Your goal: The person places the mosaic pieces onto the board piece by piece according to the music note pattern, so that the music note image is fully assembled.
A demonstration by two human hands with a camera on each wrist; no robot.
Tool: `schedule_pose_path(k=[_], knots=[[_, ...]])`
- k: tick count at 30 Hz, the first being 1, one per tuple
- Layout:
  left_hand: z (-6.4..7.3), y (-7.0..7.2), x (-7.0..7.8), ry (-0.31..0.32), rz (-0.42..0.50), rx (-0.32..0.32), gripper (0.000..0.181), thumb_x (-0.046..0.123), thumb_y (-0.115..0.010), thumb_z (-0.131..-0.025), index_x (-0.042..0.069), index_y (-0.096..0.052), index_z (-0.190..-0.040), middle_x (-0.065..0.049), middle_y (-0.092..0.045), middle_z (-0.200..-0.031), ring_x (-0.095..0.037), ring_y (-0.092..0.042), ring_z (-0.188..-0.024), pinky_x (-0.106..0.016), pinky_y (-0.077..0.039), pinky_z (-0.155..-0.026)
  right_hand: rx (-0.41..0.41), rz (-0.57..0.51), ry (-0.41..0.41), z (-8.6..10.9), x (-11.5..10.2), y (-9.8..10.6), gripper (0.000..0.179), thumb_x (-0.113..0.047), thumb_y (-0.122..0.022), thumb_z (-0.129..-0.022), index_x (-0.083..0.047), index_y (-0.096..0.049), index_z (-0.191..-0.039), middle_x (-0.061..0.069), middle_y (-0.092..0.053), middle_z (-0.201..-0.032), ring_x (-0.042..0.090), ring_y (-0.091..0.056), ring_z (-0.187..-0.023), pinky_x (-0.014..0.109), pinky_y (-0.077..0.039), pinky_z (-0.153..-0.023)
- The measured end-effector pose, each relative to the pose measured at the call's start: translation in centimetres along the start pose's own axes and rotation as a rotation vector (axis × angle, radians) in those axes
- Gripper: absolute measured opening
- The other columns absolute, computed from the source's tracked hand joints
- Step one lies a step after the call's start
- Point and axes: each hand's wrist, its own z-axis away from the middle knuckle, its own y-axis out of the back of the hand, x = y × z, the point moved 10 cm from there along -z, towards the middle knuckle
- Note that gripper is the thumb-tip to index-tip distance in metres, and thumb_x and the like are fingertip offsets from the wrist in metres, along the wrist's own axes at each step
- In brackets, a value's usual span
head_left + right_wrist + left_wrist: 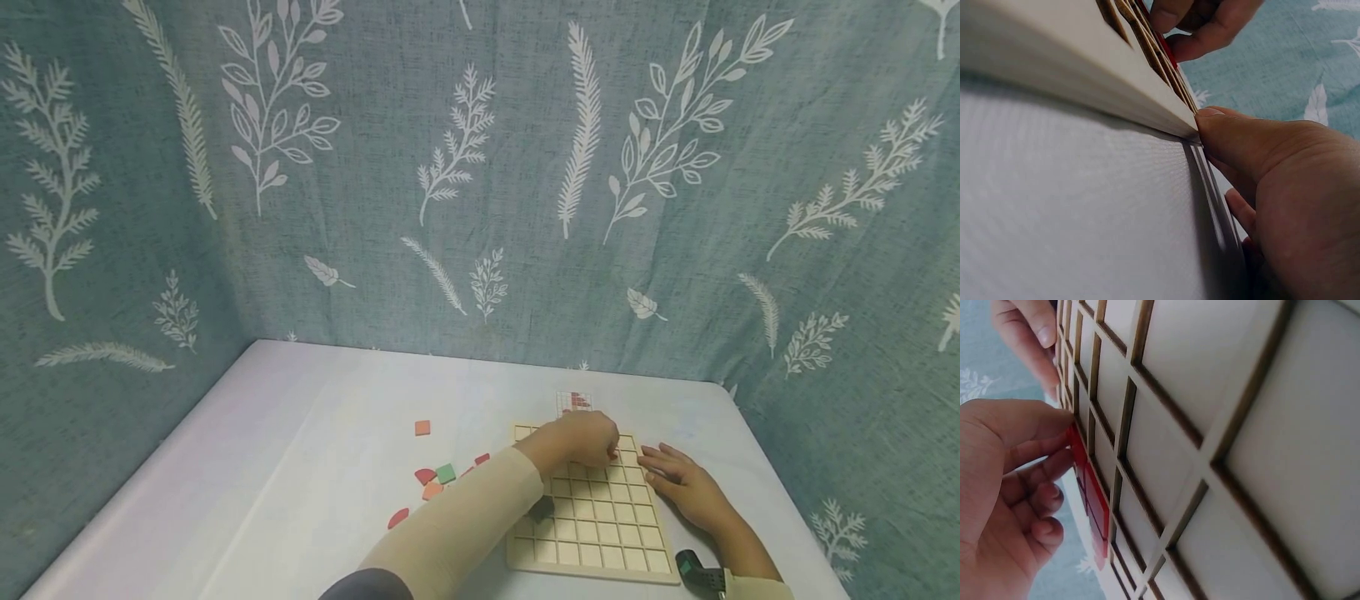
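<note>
A pale wooden board [596, 533] with a grid of square slots lies on the table. My left hand [588, 437] reaches across its far part and pinches a small red tile [1075, 440] between thumb and index finger, right at a slot. More red tiles [1096, 500] sit in neighbouring slots beside those fingers, in the left wrist view. At the board's right edge rests my right hand [686, 490], fingers extended, with its thumb touching the side of the board in the right wrist view.
Left of the board lie loose pieces: a green square [446, 473], an orange piece [432, 491], red rounded pieces [398, 517] and an orange square [422, 427] farther back. A printed card [564, 402] lies behind the board. Patterned curtain [480, 167] surrounds the table.
</note>
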Motion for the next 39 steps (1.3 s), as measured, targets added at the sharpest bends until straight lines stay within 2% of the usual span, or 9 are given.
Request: schedule_pose_path(k=[8, 13, 15, 18, 20, 23, 28, 36, 39], knots=[[1.2, 0.8, -1.1, -0.035, 0.045, -0.015, 0.012, 0.029, -0.066, -0.092, 0.02, -0.073, -0.086, 0.013, -0.063, -0.081, -0.004, -0.055, -0.07, -0.021, -0.047, -0.065, 0.001, 0.011, 0.009, 0.0, -0.1, 0.0, 0.046, -0.041, -0.062, -0.093, -0.008, -0.066, -0.125, 0.011, -0.05, -0.142, 0.042, -0.027, -0.138, 0.069, -0.018, -0.103], [2.5, 1.5, -2.2, -0.081, 0.049, 0.011, 0.019, 0.018, -0.066, -0.089, 0.017, -0.064, -0.071, 0.01, -0.052, -0.067, -0.005, -0.041, -0.056, -0.02, -0.036, -0.053, -0.005, 0.013, -0.028, 0.0, 0.3, 0.0, 0.049, -0.043, -0.062, -0.092, -0.008, -0.066, -0.126, 0.011, -0.049, -0.143, 0.042, -0.026, -0.139, 0.068, -0.018, -0.104], [3.1, 1.7, -2.7, -0.085, 0.045, 0.024, 0.016, 0.018, -0.068, -0.088, 0.017, -0.067, -0.073, 0.012, -0.055, -0.069, -0.002, -0.045, -0.06, -0.018, -0.039, -0.057, -0.01, 0.016, -0.044, 0.0, 0.4, -0.1, 0.05, -0.044, -0.062, -0.092, -0.008, -0.066, -0.126, 0.012, -0.049, -0.143, 0.042, -0.025, -0.139, 0.068, -0.017, -0.104], [4.4, 1.9, -3.7, -0.069, 0.035, 0.029, 0.006, 0.022, -0.069, -0.09, 0.019, -0.073, -0.088, 0.012, -0.064, -0.082, -0.003, -0.057, -0.075, -0.019, -0.047, -0.07, -0.017, 0.015, -0.054, -0.1, 0.5, -0.2, 0.051, -0.044, -0.062, -0.092, -0.007, -0.065, -0.126, 0.013, -0.048, -0.144, 0.043, -0.025, -0.139, 0.068, -0.017, -0.104], [5.3, 1.8, -4.4, -0.06, 0.022, 0.035, 0.009, 0.023, -0.07, -0.09, 0.02, -0.075, -0.097, 0.012, -0.066, -0.091, -0.004, -0.06, -0.085, -0.021, -0.048, -0.077, -0.022, 0.011, -0.054, 0.0, 0.5, -0.3, 0.051, -0.044, -0.062, -0.092, -0.007, -0.065, -0.127, 0.013, -0.047, -0.144, 0.043, -0.024, -0.139, 0.068, -0.016, -0.104], [6.8, 1.8, -5.0, -0.073, -0.007, 0.046, 0.012, 0.021, -0.069, -0.09, 0.019, -0.075, -0.1, 0.011, -0.067, -0.095, -0.005, -0.061, -0.087, -0.021, -0.048, -0.077, -0.025, 0.008, -0.045, -0.1, 0.5, -0.3, 0.052, -0.045, -0.062, -0.091, -0.007, -0.065, -0.126, 0.012, -0.047, -0.144, 0.043, -0.025, -0.139, 0.069, -0.016, -0.104], [9.2, 1.7, -6.3, -0.045, -0.008, 0.043, 0.016, 0.019, -0.07, -0.089, 0.019, -0.075, -0.103, 0.009, -0.068, -0.098, -0.007, -0.062, -0.089, -0.023, -0.049, -0.079, -0.027, 0.01, -0.047, -0.2, 0.5, -0.4, 0.055, -0.048, -0.061, -0.091, -0.006, -0.064, -0.127, 0.012, -0.047, -0.145, 0.043, -0.024, -0.139, 0.069, -0.016, -0.104], [11.8, 1.4, -7.4, -0.026, -0.045, 0.059, 0.015, 0.021, -0.07, -0.088, 0.021, -0.075, -0.102, 0.011, -0.064, -0.091, -0.006, -0.058, -0.082, -0.023, -0.049, -0.074, -0.031, 0.004, -0.043, 0.1, 0.2, -0.3, 0.052, -0.044, -0.062, -0.092, -0.006, -0.065, -0.127, 0.014, -0.047, -0.144, 0.043, -0.025, -0.139, 0.069, -0.017, -0.103], [12.6, 1.5, -7.6, -0.022, -0.034, 0.077, 0.018, 0.019, -0.068, -0.088, 0.021, -0.075, -0.104, 0.01, -0.065, -0.095, -0.006, -0.059, -0.084, -0.024, -0.049, -0.076, -0.031, 0.001, -0.032, 0.3, -0.1, -0.3, 0.051, -0.044, -0.062, -0.092, -0.006, -0.064, -0.127, 0.014, -0.047, -0.144, 0.043, -0.025, -0.139, 0.069, -0.017, -0.103]])
